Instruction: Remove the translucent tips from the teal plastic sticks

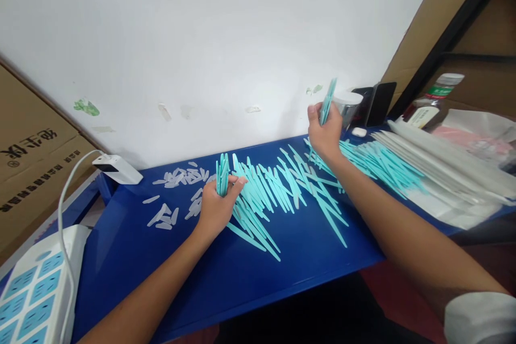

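My left hand is closed around an upright bundle of slim turquoise plastic sticks, which look like eyebrow razors. Raised at the right, in front of the wall, my right hand grips a smaller bunch of turquoise sticks, tips up. Between the hands a long row of loose turquoise sticks lies spread over the blue table, many of them crossing. Small translucent caps are scattered left of my left hand. Behind the right hand stands a clear jar with a white lid.
More turquoise sticks lie by a stack of white plastic bags at the right. A bottle, dark phone-like slabs and a small white case stand behind. At left are a white charger, a power strip and a cardboard box.
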Motion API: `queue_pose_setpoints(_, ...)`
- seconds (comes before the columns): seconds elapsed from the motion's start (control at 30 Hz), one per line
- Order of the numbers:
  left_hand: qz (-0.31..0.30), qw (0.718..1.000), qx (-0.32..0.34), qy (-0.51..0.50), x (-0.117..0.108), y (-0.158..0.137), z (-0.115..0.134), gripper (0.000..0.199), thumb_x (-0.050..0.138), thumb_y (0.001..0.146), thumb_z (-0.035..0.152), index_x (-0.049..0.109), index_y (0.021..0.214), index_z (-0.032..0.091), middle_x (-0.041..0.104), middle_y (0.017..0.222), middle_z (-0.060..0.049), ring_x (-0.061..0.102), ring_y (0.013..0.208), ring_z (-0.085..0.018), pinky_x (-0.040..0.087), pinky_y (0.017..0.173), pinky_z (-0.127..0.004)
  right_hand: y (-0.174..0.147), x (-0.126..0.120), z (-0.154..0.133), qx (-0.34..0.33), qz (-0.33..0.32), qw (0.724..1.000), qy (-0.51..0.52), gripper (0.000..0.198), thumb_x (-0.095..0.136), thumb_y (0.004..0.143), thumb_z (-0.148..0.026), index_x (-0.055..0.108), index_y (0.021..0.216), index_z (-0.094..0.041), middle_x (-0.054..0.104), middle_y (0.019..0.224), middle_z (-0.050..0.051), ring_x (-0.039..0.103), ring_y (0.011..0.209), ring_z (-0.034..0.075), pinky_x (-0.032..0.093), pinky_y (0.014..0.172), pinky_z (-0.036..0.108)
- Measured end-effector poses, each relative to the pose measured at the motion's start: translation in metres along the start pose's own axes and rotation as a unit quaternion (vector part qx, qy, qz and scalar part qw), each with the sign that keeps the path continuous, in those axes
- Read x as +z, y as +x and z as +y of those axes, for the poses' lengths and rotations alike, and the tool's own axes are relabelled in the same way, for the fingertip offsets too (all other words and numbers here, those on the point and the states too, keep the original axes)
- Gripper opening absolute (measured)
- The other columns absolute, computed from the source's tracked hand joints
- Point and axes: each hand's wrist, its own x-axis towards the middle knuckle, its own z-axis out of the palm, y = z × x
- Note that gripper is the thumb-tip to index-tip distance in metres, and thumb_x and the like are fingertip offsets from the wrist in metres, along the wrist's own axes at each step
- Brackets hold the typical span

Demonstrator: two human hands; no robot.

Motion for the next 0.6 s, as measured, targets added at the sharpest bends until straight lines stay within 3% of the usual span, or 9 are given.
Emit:
queue_pose_setpoints(0.13, 0.004, 1.000, -0.002, 0.002, 0.000, 0.001, -0.001, 0.036, 0.069, 0.089, 0.054, 0.080, 0.084, 0.020, 0.030, 0.055, 0.007, 0.035, 0.054, -0.013, 0.043, 0.065, -0.030, -0.012, 0.004, -0.003, -0.005, -0.026, 0.999, -0.024, 0.050, 0.018, 0.110, -0.057, 0.049, 0.123, -0.020, 0.062, 0.105, 0.011, 0.064, 0.101, 0.025, 0.051, 0.089, 0.036)
queue_pose_setpoints(0.3, 0.010, 1.000, -0.008, 0.006, 0.001, 0.001, 0.000, 0.037, 0.070, 0.089, 0.054, 0.079, 0.084, 0.019, 0.034, 0.057, 0.006, 0.039, 0.057, -0.014, 0.042, 0.065, -0.030, -0.025, 0.009, -0.002, 0.021, -0.056, 0.998, -0.014, 0.043, 0.026, 0.110, -0.054, 0.049, 0.121, -0.021, 0.062, 0.095, 0.007, 0.064, 0.091, 0.024, 0.051, 0.085, 0.033)
queue_pose_setpoints(0.43, 0.007, 1.000, -0.003, 0.004, 0.001, 0.000, 0.002, 0.036, 0.070, 0.090, 0.053, 0.079, 0.083, 0.019, 0.033, 0.057, 0.006, 0.038, 0.056, -0.014, 0.043, 0.065, -0.030, -0.030, 0.013, 0.005, 0.028, -0.066, 0.997, -0.002, 0.043, 0.033, 0.108, -0.060, 0.051, 0.092, -0.024, 0.055, 0.080, 0.002, 0.058, 0.082, 0.022, 0.050, 0.079, 0.031)
queue_pose_setpoints(0.5, 0.005, 1.000, 0.004, 0.003, 0.001, -0.001, 0.002, 0.035, 0.069, 0.090, 0.053, 0.079, 0.083, 0.019, 0.031, 0.057, 0.006, 0.036, 0.055, -0.013, 0.043, 0.066, -0.030, -0.030, 0.014, 0.008, 0.033, -0.065, 0.997, 0.027, 0.047, 0.038, 0.106, -0.061, 0.042, 0.076, -0.025, 0.047, 0.071, 0.000, 0.053, 0.074, 0.020, 0.048, 0.073, 0.030)
queue_pose_setpoints(0.6, 0.007, 1.000, 0.008, 0.004, 0.001, 0.000, 0.000, 0.036, 0.069, 0.091, 0.054, 0.078, 0.082, 0.019, 0.030, 0.056, 0.007, 0.034, 0.054, -0.012, 0.041, 0.063, -0.029, -0.026, 0.014, 0.009, 0.045, -0.037, 0.994, 0.090, 0.053, 0.045, 0.104, -0.061, 0.028, 0.068, -0.027, 0.035, 0.063, -0.003, 0.044, 0.064, 0.018, 0.044, 0.065, 0.031)
